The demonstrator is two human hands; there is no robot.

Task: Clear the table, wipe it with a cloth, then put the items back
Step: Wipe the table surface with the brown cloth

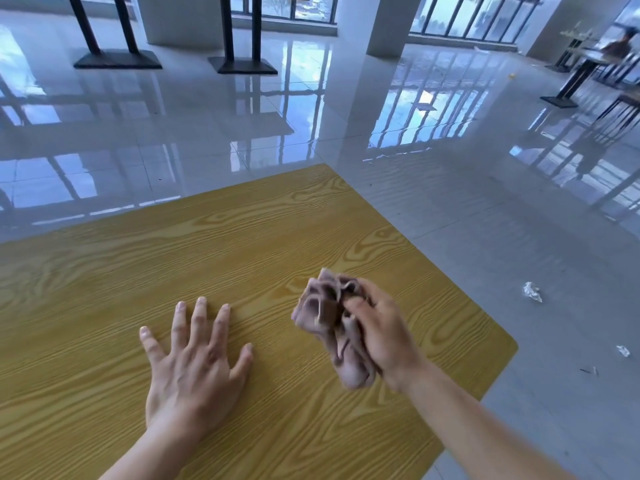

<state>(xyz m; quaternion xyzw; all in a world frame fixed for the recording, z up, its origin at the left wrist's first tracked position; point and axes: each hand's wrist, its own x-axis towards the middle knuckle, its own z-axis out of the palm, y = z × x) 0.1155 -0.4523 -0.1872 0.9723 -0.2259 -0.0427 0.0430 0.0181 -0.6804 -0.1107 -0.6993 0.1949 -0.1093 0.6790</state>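
Nearest, the left hand (194,358) is lying flat on the yellow wood-grain table (242,237), palm down, fingers straight and spreading wide, holding nothing. Just to its right, the right hand (384,337) is gripping a crumpled mauve-grey cloth (329,317), with fingers and thumb curling round the bunched fabric. The cloth is bulging out to the left of the fist and trailing down below it over the tabletop, near the table's right edge (whether its lower end is touching the wood cannot be told, as it is slightly blurred). Both forearms are reaching in from the bottom of the view, and the hands are staying apart from each other. Beyond the right edge, a crumpled white paper scrap (532,292) is lying on the glossy tiled floor (450,209), with a smaller scrap (623,350) nearer the frame's side. Further off, the tiles are mirroring tall windows (478,19). Two black pedestal table bases (117,58) are standing at the far left beside a white pillar (360,22), and dark-framed tables (588,60) are showing at the far right.
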